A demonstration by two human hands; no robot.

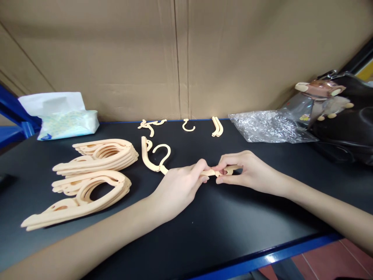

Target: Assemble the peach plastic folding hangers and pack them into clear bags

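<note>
My left hand point(179, 188) is closed around a cream plastic folding clothes hanger point(150, 162). The hanger's hook and one arm show to the left of the hand, while the hand covers its middle. My right hand point(253, 173) pinches the other end, close to the left fingertips. A curved cream part point(231, 168) shows inside the right hand's grip; whether it is joined to the hanger I cannot tell. Behind the hands lie a loose hook point(189, 126), a few straight arm pieces point(217, 126) and a small group of cream hanger parts point(151, 125).
Two stacks of folded hangers, a rear one point(99, 155) and a front one point(84, 198), lie at left. A tissue pack point(68, 120) stands behind them. Crumpled clear plastic point(271, 126) and a black bag point(346, 132) are at right. Cardboard point(131, 58) backs the black table point(210, 229).
</note>
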